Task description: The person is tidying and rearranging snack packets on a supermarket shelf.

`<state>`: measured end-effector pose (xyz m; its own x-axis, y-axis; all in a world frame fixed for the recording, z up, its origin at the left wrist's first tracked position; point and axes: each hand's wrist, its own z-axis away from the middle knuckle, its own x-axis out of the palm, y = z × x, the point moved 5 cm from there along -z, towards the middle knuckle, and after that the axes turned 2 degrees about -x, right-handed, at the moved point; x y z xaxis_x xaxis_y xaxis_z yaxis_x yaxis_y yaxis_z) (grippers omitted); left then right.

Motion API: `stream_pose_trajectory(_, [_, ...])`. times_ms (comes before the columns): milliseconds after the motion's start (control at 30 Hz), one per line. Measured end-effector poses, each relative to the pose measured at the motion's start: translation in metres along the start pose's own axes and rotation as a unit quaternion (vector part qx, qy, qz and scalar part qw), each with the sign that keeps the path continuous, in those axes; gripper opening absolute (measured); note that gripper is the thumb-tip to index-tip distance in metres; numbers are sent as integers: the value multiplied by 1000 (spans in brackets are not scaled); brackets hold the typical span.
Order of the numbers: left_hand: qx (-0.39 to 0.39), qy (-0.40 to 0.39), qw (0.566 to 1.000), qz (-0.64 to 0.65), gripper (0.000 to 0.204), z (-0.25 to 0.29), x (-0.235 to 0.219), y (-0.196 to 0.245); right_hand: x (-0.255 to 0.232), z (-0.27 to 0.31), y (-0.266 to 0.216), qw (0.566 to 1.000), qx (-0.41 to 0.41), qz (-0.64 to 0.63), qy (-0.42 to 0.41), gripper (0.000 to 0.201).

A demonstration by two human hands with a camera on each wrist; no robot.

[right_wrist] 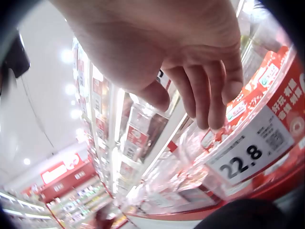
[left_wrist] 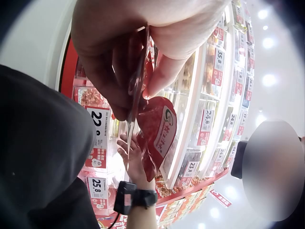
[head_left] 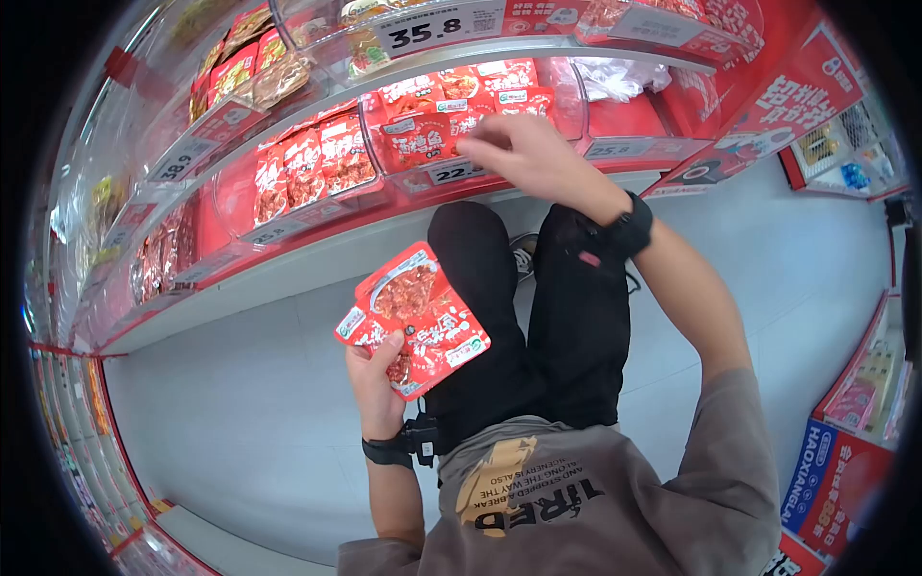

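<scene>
My left hand (head_left: 375,392) holds red snack packets (head_left: 442,331) fanned over one another, the thumb lying across their front. They are held above my left thigh, with a food picture and white lettering facing up. In the left wrist view the packets (left_wrist: 159,126) are seen nearly edge-on between thumb and fingers. My right hand (head_left: 538,158) is over the front of a clear shelf bin filled with similar red packets (head_left: 415,139). Its fingers (right_wrist: 198,90) are loosely bent and spread, with nothing between them and the thumb, close over the packets behind the 22.8 price tag (right_wrist: 250,157).
Another bin of red packets (head_left: 305,168) stands to the left on the same shelf. Above runs a further shelf with a 35.8 tag (head_left: 432,31). My knees in black trousers (head_left: 471,240) are close to the shelf's lower edge. Display boxes (head_left: 850,461) stand at the right.
</scene>
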<state>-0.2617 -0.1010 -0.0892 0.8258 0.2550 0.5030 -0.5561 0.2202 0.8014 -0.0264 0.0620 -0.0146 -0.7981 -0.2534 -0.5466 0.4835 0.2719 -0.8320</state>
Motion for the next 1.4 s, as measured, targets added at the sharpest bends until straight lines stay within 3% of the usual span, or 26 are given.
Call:
stream_pose_trajectory(33, [-5,-13,1000,-15,36,0,9,-1,8,17,-6,991,36,-96,-88,38])
stream_pose_trajectory(100, [-19,-49,997,-49,37,-2,33,-3,17,53,-20,975,100,-129,-149,38])
stream_pose_trajectory(167, [-25,-87,994,-61,35,-4,59,-9,27,70,-11,983,-12,-144,-113,33])
stream_pose_trajectory(233, [-34,-117,990,-76,31,-6,75,-17,16,78,0,985,46,-136,-97,23])
stream_pose_trajectory(300, [-18,-107,993,-56,29,-5,79,-18,-7,83,4,984,101,-136,-62,19])
stream_pose_trajectory(367, [6,-93,994,-48,30,-3,77,-15,-38,81,8,984,38,-158,68,18])
stream_pose_trajectory(433, [11,-76,996,-55,30,-3,65,-9,-67,75,10,949,-45,-208,231,18])
stream_pose_trajectory(533, [22,-58,996,-65,28,-4,45,0,-87,60,1,925,-151,-145,317,17])
stream_pose_trajectory(633, [28,-22,998,-43,27,0,29,6,-79,34,12,931,-167,37,323,19])
stream_pose_trajectory(767, [35,8,999,-23,26,8,11,12,-55,-3,38,968,-94,61,225,21])
stream_pose_trajectory(800, [43,13,999,-24,25,8,5,12,-48,-10,51,963,-109,63,236,22])
stream_pose_trajectory(933, [35,31,999,-24,26,8,-10,9,-22,-32,87,982,-12,140,126,25])
stream_pose_trajectory(1033, [45,25,998,-20,27,4,-12,10,-21,-25,81,975,29,152,159,26])
stream_pose_trajectory(1133, [43,19,999,-24,28,4,-8,12,-29,-12,67,947,-26,206,244,28])
stream_pose_trajectory(1233, [45,0,998,-42,29,2,1,15,-40,17,25,928,-125,225,269,30])
stream_pose_trajectory(1300, [45,-22,997,-66,30,0,16,18,-28,31,4,988,-89,76,97,36])
stream_pose_trajectory(1367, [18,-73,991,-113,35,-4,38,16,-5,54,-18,994,-34,-77,-73,41])
stream_pose_trajectory(1400, [-5,-108,984,-140,36,-5,52,14,3,64,-25,987,-27,-131,-95,43])
